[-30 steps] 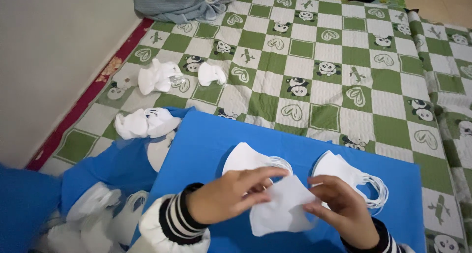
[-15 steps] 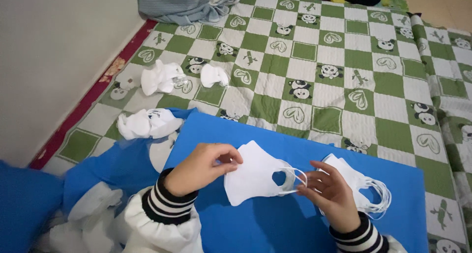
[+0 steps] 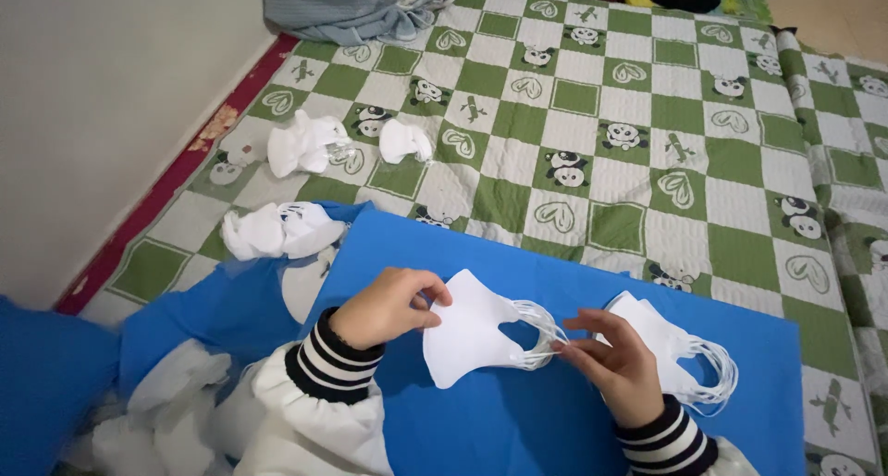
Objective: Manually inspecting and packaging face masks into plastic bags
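bright, even indoor light | soft faint shadows | sharp focus | no glare

A face mask (image 3: 467,337) lies on the board (image 3: 518,430) between the left hand (image 3: 384,307) and right hand (image 3: 615,365), a mask stack (image 3: 680,356) just right of the right hand, loose mask bundles (image 3: 277,231) beyond the left hand on the quilt (image 3: 647,143).

No packages, labels, signs or screens appear anywhere in this view.
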